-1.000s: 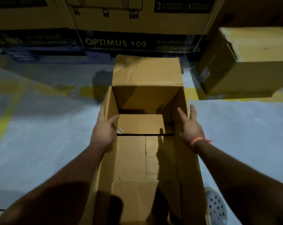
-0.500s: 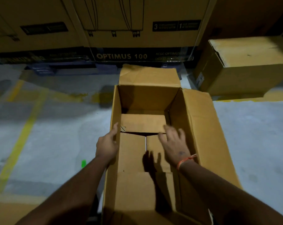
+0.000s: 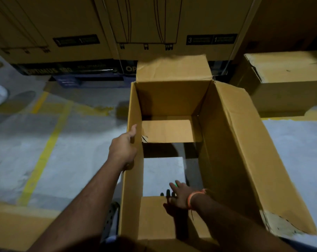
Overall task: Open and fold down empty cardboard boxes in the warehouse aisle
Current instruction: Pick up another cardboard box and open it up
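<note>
One cardboard box (image 3: 217, 142) stood on the aisle floor (image 3: 63, 151), its bottom partly opened (grey floor visible through the gap). The left hand (image 3: 124, 148) held the left wall; the right hand (image 3: 178, 195), fingers spread, pressed the near bottom flap (image 3: 154, 215). Flattening remained to be done.

Left hand (image 3: 122, 146) gripping, right hand (image 3: 179, 194) spread flat.
</note>
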